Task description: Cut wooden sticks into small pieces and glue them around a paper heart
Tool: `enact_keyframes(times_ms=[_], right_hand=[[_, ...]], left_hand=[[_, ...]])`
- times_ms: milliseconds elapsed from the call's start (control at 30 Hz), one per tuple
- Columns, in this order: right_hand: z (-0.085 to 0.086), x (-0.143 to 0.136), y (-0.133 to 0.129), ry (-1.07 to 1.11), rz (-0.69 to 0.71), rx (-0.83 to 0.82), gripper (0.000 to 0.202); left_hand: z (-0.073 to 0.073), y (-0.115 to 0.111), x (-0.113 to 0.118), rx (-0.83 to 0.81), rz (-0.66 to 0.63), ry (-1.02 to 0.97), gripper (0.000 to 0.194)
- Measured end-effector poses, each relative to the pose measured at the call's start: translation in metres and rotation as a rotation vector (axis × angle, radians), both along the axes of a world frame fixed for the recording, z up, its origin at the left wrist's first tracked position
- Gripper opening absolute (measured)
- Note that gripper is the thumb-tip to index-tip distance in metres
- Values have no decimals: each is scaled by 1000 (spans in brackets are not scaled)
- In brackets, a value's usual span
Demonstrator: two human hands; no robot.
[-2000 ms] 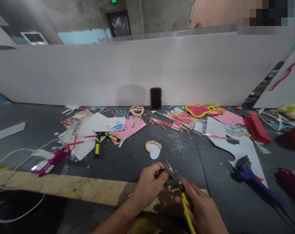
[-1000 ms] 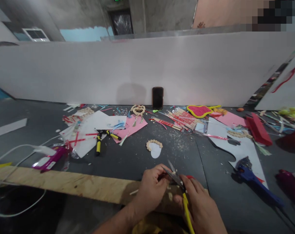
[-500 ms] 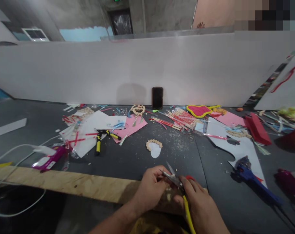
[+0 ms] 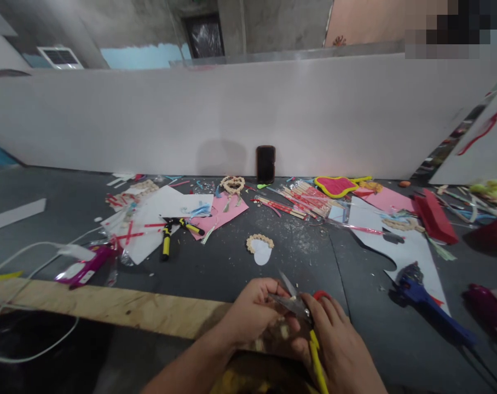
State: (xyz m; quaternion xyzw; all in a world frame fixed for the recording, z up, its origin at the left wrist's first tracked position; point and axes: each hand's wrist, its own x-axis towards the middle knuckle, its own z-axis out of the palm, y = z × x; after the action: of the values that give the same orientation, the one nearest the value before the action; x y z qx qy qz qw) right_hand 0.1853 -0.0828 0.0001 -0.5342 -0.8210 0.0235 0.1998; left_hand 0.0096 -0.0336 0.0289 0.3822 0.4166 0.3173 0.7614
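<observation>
My right hand (image 4: 334, 339) is closed on scissors (image 4: 301, 309) with yellow and red-orange handles, their blades parted and pointing up and left. Close against the blades, my left hand (image 4: 254, 314) is pinched on something too small to make out. Small pale bits show below the blades, between the two hands. Beyond my hands, a white paper heart (image 4: 262, 253) lies on the dark table, its upper edge lined with small tan pieces.
Black-and-yellow pliers (image 4: 166, 238) lie on white paper at left, near a purple glue gun (image 4: 86, 266). A blue glue gun (image 4: 433, 306) lies at right. A phone (image 4: 265, 164) leans on the white partition (image 4: 150, 120). Wrapped red-and-tan sticks (image 4: 310, 200) lie behind the heart.
The scissors' blades have shifted slightly left and down between my hands. My left hand has turned a little, and my right fingers have moved slightly. The paper heart stays where it was.
</observation>
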Motion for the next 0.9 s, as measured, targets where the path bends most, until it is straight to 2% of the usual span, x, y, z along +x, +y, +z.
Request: enact_keyframes(times_ms=[133,200,267,367,467,733,900], right_hand=[[-3,2,-1,5,1,7,42],[-5,2,-1,9,3,1,37],[-8,3,0,1,-10,-21,32],[-13,5,1,-14,-37,-43,26],[-16,5,1,23,-28,-50,29],[-3,3,5,93,-55,-131,32],[-2,3,5,75,-63,-98,32]], left_hand=[[-5,1,-3,-34,-116,-45,10],[-6,2,-2,-24,-120,-21,8],[-5,1,0,16,-81,40,7],[-7,-1,5,175,14,122,11],[-8,-3,8,308,70,159,16],[-6,3,6,373,104,273,14],[-7,2,5,422,158,377,9]])
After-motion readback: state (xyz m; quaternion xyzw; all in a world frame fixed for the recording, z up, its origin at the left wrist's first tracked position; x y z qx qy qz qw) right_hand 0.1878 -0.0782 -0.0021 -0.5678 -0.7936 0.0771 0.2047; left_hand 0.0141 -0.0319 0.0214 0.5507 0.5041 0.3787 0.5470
